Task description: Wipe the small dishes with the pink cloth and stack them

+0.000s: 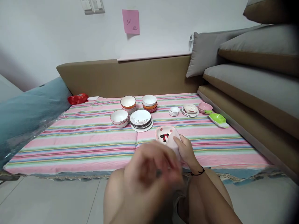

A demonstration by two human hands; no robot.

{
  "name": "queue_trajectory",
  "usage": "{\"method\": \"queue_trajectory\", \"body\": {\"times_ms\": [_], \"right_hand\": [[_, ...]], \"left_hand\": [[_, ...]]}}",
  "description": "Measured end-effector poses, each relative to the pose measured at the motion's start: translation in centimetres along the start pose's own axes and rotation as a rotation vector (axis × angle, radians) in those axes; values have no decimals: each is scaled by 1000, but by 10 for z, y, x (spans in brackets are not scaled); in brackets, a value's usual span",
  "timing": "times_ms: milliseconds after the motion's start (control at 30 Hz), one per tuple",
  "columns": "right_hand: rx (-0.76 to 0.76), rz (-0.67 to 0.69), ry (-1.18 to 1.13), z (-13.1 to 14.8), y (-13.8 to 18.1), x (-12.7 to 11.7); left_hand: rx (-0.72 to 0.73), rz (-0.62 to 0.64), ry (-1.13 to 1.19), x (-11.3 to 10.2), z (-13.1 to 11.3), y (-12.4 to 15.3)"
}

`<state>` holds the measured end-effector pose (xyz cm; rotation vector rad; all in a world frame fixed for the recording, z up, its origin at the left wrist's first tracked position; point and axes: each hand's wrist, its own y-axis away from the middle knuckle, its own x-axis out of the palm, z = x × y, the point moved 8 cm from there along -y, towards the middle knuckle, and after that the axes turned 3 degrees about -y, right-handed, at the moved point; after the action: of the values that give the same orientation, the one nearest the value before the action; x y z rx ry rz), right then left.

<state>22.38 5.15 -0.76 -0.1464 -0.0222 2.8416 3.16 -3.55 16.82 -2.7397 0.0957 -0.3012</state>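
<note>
My right hand (187, 151) grips the right edge of a pale pink dish (163, 132) with a black cat and red pattern, its thumb on the upper face. My left hand (151, 174) is close to the camera, in front of the dish's lower part, and smeared by motion. Its fingers look curled, but whether they hold anything is unclear. Beyond the dish stand a stack of plates (140, 117) with a floral top plate, and a white bowl stack (119, 118) to its left.
Farther back are two more bowl stacks (128, 102) (149, 101). To the right sit small white dishes (174, 110), stacked plates (190, 109), pink bowls (205, 107) and a green dish (218, 119). Grey cushions (252, 84) edge the striped cloth (81, 140); a red bundle (77, 99) lies left.
</note>
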Motion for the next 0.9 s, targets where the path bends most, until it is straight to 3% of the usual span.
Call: {"method": "queue_trajectory", "body": {"times_ms": [133, 200, 300, 400, 600, 900], "right_hand": [[52, -25, -97, -1, 0, 2], [70, -30, -142, -5, -1, 2], [81, -31, -166, -9, -2, 3], [99, -34, -173, -10, -1, 5], [81, 36, -66, -10, 1, 18], [-24, 18, 224, -8, -6, 17]], "left_hand": [[-206, -38, -99, -25, 89, -50], [-282, -93, -166, -48, 131, -60], [-371, -116, -243, -68, 172, -60], [-428, -30, -257, -59, 186, -56], [-516, 140, -233, -27, 192, -49], [-495, 181, -312, -26, 202, -42]]}}
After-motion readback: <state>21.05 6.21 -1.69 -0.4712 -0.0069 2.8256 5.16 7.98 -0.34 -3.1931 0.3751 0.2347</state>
